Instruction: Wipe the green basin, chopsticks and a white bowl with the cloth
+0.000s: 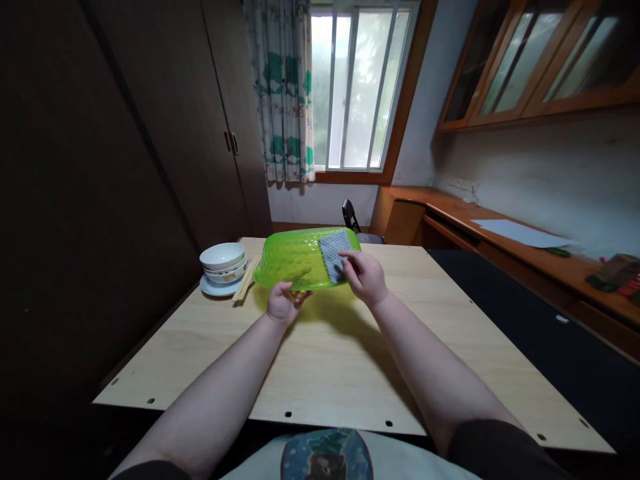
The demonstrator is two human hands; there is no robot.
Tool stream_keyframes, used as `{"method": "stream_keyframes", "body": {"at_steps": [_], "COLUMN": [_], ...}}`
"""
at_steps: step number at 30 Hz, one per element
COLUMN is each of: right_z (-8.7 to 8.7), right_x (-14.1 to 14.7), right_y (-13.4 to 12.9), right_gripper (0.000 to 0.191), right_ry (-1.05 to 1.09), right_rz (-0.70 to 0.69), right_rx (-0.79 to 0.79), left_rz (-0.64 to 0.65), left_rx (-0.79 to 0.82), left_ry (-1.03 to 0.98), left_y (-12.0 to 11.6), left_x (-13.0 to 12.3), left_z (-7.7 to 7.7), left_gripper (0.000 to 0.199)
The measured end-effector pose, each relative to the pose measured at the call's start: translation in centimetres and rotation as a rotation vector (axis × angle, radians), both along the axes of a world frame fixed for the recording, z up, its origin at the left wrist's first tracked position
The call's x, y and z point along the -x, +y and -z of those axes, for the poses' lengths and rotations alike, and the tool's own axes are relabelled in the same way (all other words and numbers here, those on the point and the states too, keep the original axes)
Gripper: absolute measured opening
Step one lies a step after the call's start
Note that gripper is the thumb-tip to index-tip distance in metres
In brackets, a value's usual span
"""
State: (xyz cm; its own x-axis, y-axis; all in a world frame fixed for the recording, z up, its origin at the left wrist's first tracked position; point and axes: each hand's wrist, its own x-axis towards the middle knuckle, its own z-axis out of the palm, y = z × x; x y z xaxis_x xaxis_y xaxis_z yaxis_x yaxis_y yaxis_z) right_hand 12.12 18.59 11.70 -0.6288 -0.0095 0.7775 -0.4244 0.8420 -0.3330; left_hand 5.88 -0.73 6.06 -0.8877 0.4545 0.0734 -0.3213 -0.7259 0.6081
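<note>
First, far to the left of the green tub [295, 250], a tall dark closet [150, 120] stands. Nearer to the tub, on its left, a stack of bowls [223, 265] sits on a plate [209, 289]. Some chopsticks [244, 287] lie just left of the tub, next to the plate. At the tub's near edge is the left hand [286, 303], and its grip is holding that edge. The tub is tipped and held up over the table [320, 373]. A gray cloth [334, 257] is flat on the tub's right part. The right hand [367, 277] is at the tub's right end, with its grip holding the cloth there. Far to the right of the tub, white paper [523, 233] lies on a long brown table [425, 195].
</note>
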Motion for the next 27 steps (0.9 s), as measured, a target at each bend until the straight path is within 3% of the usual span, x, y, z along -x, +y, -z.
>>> {"method": "stream_keyframes", "body": {"at_steps": [6,12,16,20,27], "right_z": [1.4,1.7,1.4,1.3,0.6], "right_x": [0.8,1.3,1.1,0.8,-0.2], "right_y": [2.8,2.2,0.8,-0.6,-2.0], "right_gripper": [0.035,0.033,0.033,0.031,0.029], "right_ry": [0.106,0.082,0.090,0.084,0.063], "right_rz": [-0.107,-0.080,-0.104,-0.117,-0.173], "right_rx": [-0.280,-0.393,-0.459,-0.491,-0.529], "left_rz": [-0.103,-0.103,0.016,0.186,0.198], "left_rx": [-0.040,-0.099,-0.097,-0.020,0.037], "left_ry": [-0.081,-0.055,0.080,0.188,0.183], "left_y": [-0.5,-0.6,-0.3,0.2,0.7], "left_x": [0.5,0.9,0.6,0.0,-0.4], "left_z": [-0.5,-0.9,-0.7,-0.2,0.2], "left_gripper": [0.042,0.044,0.047,0.038,0.023]}}
